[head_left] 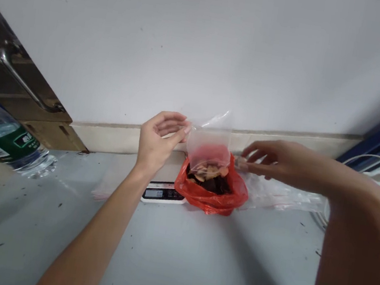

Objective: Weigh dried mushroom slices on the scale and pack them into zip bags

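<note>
My left hand [160, 140] pinches the left edge of a clear plastic bag [211, 138] between thumb and fingers. This bag hangs upright over a red plastic bag [209, 202], its lower end at the red bag's opening. Inside the red bag lie tan and dark brown pieces [217, 184], dried slices by their look. My right hand [266, 156] is at the red bag's right rim, its fingers bent and closed together. A small pale shape shows at its fingertips, too unclear to name. Partly behind the red bag stands a white digital scale [163, 194] reading 0.0.
More clear plastic bags [280, 196] lie to the right, and others [105, 187] left of the scale. At far left lies a water bottle [14, 145] with a green label, near a metal-handled dark panel [18, 74]. A white cable [369, 157] loops at right. The wall [204, 44] rises behind.
</note>
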A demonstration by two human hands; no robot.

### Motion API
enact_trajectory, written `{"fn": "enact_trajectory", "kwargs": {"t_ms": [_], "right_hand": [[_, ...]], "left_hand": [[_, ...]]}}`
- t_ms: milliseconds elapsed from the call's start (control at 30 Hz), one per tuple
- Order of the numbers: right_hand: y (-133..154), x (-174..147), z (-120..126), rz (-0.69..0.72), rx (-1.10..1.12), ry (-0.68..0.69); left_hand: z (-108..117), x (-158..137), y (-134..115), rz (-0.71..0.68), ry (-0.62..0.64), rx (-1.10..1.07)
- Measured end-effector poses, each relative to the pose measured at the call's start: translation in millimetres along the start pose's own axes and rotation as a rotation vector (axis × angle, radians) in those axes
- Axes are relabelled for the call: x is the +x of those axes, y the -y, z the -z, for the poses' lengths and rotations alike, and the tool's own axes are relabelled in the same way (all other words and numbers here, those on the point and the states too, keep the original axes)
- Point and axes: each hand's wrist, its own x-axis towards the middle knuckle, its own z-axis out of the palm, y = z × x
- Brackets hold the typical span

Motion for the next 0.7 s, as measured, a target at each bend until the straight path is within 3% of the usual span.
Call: {"fn": "enact_trajectory", "kwargs": {"t_ms": [100,200,267,400,467,567,633,700], "right_hand": [[5,10,-11,-0.019,0.039,-0.141],[13,17,-19,-0.008,0.087,-0.125],[19,19,-21,0.032,0.168,-0.094],[31,16,-22,0.139,0.415,-0.036],[38,16,-25,0.164,0.508,0.026],[47,18,-34,0.158,0.594,-0.016],[53,21,-44,0.116,0.696,-0.095],[60,26,-56,0.055,0.809,-0.086]], "left_hand": [[-3,-1,-5,-0.048,-0.028,0.001],[8,2,-8,-0.038,-0.033,-0.001],[21,6,-10,0.012,0.03,0.042],[44,10,-11,0.168,0.277,0.144],[49,11,-9,0.197,0.309,0.156],[52,12,-5,0.118,0.251,0.184],[54,14,-2,0.065,0.165,0.169],[60,16,-2,0.049,0.061,0.127]]}}
